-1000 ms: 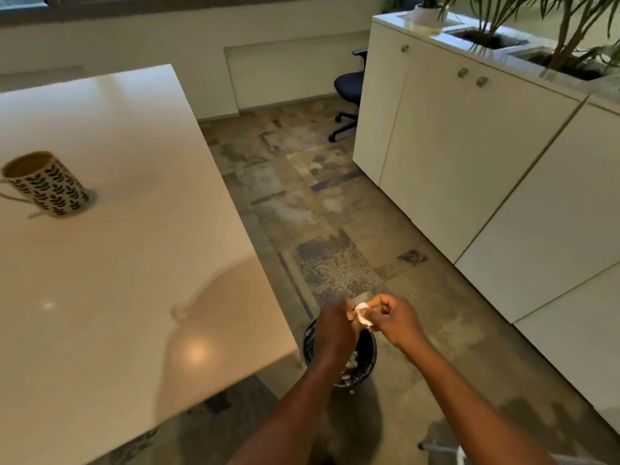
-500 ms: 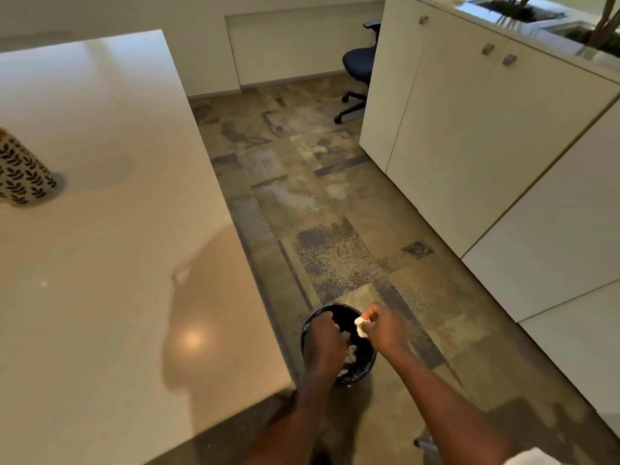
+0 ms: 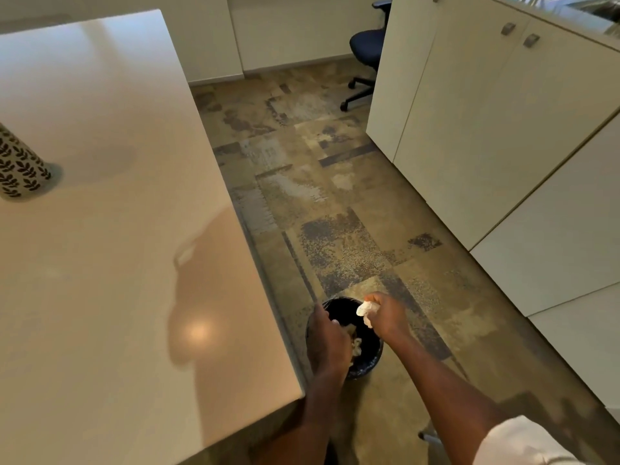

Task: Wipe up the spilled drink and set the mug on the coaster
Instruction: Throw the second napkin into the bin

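Head view: right hand (image 3: 385,317) pinches crumpled tissue (image 3: 366,311) over black bin (image 3: 369,359) at 6 o'clock. Left hand (image 3: 327,344) curled over bin, grip unclear. Mug (image 3: 18,166) on table (image 3: 117,263), 9 o'clock.

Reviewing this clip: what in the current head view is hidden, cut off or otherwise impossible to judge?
- Mug: cut by the left edge of the head view; rim, handle and contents unseen.
- Coaster: only a dark sliver by the mug's base, not identifiable.
- Left hand: fingers point down into the bin, so any grip is hidden.
- Bin contents: mostly covered by both hands.
- Right hand: grips a white wad, wetness unreadable.
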### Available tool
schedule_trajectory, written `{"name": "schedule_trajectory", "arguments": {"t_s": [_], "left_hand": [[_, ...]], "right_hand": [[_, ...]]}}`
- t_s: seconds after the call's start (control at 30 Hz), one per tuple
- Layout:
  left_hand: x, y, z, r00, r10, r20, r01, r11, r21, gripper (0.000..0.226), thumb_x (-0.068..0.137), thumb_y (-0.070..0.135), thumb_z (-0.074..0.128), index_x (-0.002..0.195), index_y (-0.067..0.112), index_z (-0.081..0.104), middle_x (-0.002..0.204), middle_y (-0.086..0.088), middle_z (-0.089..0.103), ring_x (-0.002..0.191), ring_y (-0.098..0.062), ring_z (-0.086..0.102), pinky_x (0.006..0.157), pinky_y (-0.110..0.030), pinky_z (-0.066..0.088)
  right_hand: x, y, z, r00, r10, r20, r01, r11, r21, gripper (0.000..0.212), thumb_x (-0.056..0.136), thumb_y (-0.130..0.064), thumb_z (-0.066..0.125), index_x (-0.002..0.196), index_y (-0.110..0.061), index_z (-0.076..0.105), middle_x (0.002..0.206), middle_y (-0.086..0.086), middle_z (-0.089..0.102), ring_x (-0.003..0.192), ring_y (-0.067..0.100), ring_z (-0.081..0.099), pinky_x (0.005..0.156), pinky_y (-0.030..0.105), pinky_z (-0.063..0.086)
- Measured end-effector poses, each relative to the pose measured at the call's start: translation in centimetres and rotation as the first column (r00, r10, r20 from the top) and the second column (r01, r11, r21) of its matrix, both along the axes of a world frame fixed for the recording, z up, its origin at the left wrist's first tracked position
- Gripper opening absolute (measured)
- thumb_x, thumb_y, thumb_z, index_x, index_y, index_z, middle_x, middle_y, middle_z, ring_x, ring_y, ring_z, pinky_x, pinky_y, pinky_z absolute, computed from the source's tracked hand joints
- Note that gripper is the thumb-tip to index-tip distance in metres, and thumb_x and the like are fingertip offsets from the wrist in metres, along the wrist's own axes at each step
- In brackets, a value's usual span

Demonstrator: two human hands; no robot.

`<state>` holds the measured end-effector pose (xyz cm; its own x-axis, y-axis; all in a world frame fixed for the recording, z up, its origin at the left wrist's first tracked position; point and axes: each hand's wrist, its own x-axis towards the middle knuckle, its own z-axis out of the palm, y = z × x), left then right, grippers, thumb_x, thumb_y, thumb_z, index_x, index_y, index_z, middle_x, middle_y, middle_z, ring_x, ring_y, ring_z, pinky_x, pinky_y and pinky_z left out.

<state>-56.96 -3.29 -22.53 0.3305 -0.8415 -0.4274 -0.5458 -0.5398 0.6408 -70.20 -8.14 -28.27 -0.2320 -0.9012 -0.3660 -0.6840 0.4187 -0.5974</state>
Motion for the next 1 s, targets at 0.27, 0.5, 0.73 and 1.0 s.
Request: {"name": "schedule_trajectory", "arguments": {"t_s": [0.27,0.5,0.73,1.0], "left_hand": [[0.3,0.1,-0.6,1.000,-0.008,0.028,0.007,1.000,0.016,0.056,0.100,0.017,0.043,0.153,0.021,0.025,0.148,-0.001,0.046,0.130,-0.023,0.050,0.099,-0.038,0.047],[0.6,0.6,-1.1,0.998,-0.031,0.047,0.029,0.999,0.046,0.059,0.097,0.016,0.049,0.151,0.020,0.029,0.146,-0.004,0.046,0.127,-0.025,0.051,0.096,-0.039,0.049],[0.0,0.7,0.6,0.995,-0.101,0.008,0.101,0.994,-0.036,0.052,0.099,0.025,0.046,0.148,0.017,0.033,0.146,-0.005,0.044,0.132,-0.024,0.045,0.102,-0.038,0.045],[-0.2,-0.3,5.4,0.994,-0.101,-0.047,0.094,0.987,-0.132,0.062,0.097,0.024,0.050,0.153,0.013,0.025,0.157,-0.007,0.032,0.144,-0.024,0.030,0.115,-0.038,0.030]], "right_hand": [[0.1,-0.6,-0.9,0.997,0.072,-0.001,-0.072,0.997,0.004,0.039,0.092,-0.001,0.058,0.129,-0.014,0.062,0.135,0.003,0.061,0.128,0.019,0.053,0.106,0.031,0.041],[0.4,0.0,-1.1,0.999,0.050,0.019,-0.050,0.999,-0.012,0.033,0.095,-0.007,0.057,0.127,-0.013,0.062,0.131,0.004,0.063,0.123,0.020,0.057,0.101,0.030,0.044],[0.8,0.9,1.1,0.994,0.056,0.091,-0.047,0.994,-0.095,0.028,0.096,-0.017,0.055,0.122,-0.013,0.065,0.122,0.003,0.067,0.113,0.017,0.061,0.095,0.031,0.048],[1.1,0.4,7.3,0.992,0.049,0.119,-0.023,0.979,-0.205,0.033,0.101,-0.025,0.048,0.128,-0.013,0.061,0.126,0.006,0.066,0.113,0.018,0.061,0.091,0.027,0.045]]}}
